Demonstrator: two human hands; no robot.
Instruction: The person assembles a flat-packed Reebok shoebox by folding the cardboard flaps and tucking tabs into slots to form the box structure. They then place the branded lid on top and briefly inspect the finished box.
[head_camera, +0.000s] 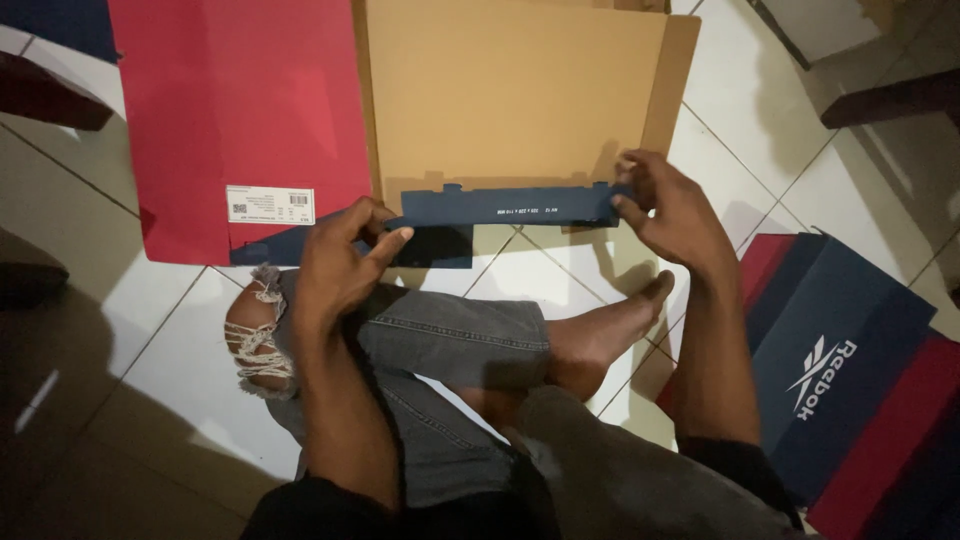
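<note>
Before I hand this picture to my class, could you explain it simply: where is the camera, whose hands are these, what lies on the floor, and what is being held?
There is one picture, taken by a camera worn on a person's head, looking down at their own lap and crossed legs in grey jeans. No machine is involved, only two bare hands. On the white tiled floor lies an unfolded cardboard box, red outside and plain brown inside. The left hand and the right hand each pinch one end of its long dark blue cardboard flap, holding it raised along the near edge. To the right lies a blue and red box lid.
</note>
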